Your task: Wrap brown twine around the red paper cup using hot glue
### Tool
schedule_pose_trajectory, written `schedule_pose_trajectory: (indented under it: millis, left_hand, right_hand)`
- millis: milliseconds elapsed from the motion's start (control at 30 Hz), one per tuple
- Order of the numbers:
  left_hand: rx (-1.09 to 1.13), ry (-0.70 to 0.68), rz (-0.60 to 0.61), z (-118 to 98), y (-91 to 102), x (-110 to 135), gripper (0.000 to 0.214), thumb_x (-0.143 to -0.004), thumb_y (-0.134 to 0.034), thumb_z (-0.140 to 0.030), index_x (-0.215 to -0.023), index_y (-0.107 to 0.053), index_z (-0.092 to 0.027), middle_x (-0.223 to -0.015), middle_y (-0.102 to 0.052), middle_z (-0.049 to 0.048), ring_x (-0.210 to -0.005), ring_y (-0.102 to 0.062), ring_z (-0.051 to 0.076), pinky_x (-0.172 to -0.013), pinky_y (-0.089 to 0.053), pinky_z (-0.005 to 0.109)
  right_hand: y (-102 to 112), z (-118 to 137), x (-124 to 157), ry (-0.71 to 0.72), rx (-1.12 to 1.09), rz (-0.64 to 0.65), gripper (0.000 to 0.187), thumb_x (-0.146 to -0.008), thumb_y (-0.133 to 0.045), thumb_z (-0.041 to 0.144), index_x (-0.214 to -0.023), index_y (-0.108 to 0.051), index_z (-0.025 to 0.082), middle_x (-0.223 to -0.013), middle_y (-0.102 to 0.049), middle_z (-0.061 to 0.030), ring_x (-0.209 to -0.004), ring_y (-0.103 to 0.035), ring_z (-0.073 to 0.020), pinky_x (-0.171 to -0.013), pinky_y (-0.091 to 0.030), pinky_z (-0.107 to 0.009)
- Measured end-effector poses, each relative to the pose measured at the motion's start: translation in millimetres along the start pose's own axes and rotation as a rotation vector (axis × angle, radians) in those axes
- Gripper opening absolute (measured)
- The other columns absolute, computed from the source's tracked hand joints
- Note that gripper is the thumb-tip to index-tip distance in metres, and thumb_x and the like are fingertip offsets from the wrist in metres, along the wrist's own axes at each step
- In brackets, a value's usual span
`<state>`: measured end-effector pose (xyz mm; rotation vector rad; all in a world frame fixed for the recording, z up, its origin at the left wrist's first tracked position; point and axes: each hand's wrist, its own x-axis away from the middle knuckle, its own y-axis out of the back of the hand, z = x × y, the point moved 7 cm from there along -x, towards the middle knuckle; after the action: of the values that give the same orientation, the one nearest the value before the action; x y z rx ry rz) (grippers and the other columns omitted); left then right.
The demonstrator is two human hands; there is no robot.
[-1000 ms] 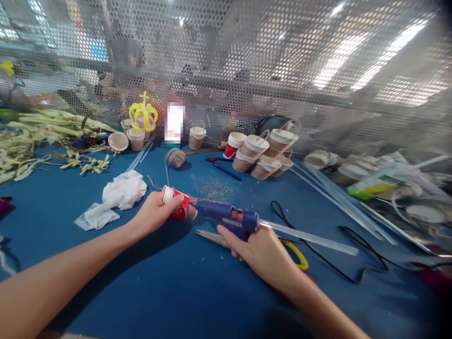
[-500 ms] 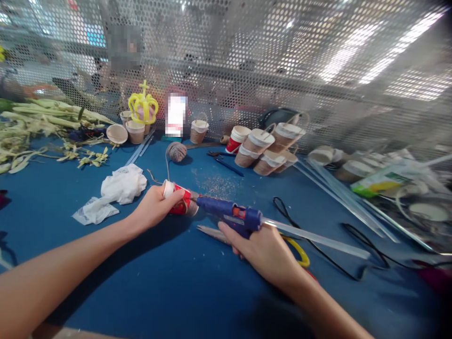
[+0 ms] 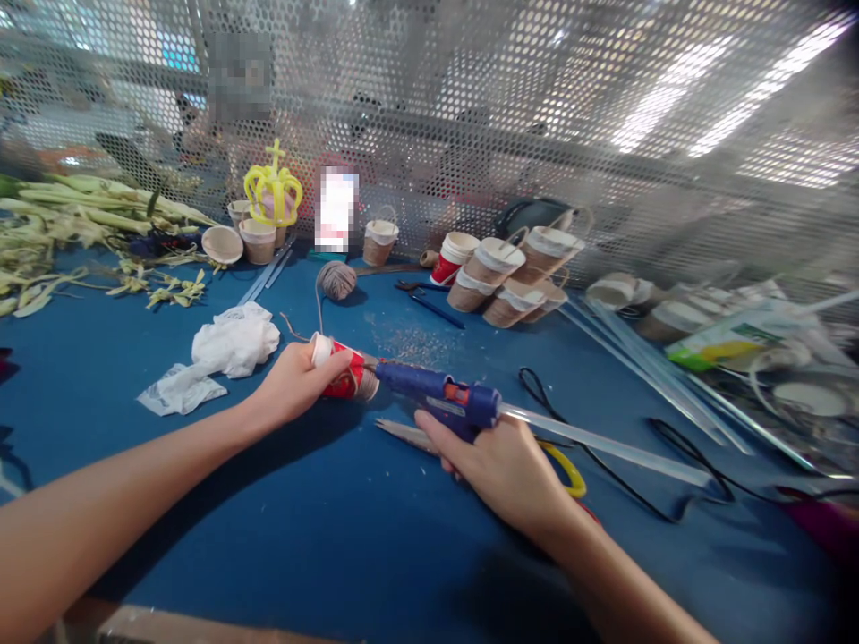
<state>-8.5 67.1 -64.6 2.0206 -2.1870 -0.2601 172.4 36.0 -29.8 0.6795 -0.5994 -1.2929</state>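
My left hand [image 3: 299, 380] is closed round a red and white paper cup [image 3: 349, 380], which lies tilted on its side with its base toward the right. Brown twine is wound about the cup's base end. In my right hand [image 3: 503, 465] is a blue hot glue gun [image 3: 439, 391], its nozzle at the cup's twine-wound end. A long clear glue stick [image 3: 604, 444] juts from the back of the gun. Under my right hand lie scissors [image 3: 406, 434] with yellow handles. From a ball of grey-brown twine [image 3: 336, 281] a strand runs toward the cup.
A crumpled white plastic bag [image 3: 234, 342] lies left of the cup. Several twine-wrapped cups with handles [image 3: 493, 259] stand at the back right, near pliers [image 3: 429, 300]. Clear glue sticks [image 3: 650, 376] and a black cord [image 3: 624, 487] lie rightward. Perforated metal mesh [image 3: 429, 116] closes the back.
The view has tilted slightly, so the table's things sit a little higher in the picture. Both hands keep their holds, and the glue gun's nozzle stays at the cup.
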Motion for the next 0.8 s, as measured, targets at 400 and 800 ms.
schedule_pose_trajectory:
  millis: [400, 800]
  left_hand:
    - [-0.011, -0.011, 0.013, 3.6, 0.0, -1.2, 0.036, -0.076, -0.048, -0.045, -0.071, -0.064, -0.013, -0.06, -0.061, 0.0012, -0.054, -0.05, 0.012, -0.05, -0.036, 0.021]
    - [-0.052, 0.01, 0.021, 4.2, 0.9, -1.7, 0.036, -0.077, -0.045, -0.042, -0.076, -0.065, -0.012, -0.065, -0.064, 0.0035, -0.055, -0.051, 0.011, -0.052, -0.038, 0.022]
  right_hand:
    - [-0.8, -1.9, -3.1, 0.054, 0.055, 0.013, 0.023, -0.074, -0.05, 0.036, -0.057, -0.052, 0.021, -0.041, -0.053, 0.0025, -0.037, -0.052, -0.012, -0.04, -0.039, -0.023]
    - [-0.8, 0.0, 1.7, 0.06, 0.172, 0.026, 0.037, -0.079, -0.046, 0.037, -0.046, -0.048, 0.02, -0.036, -0.05, 0.0024, -0.036, -0.051, -0.0114, -0.043, -0.04, -0.024]
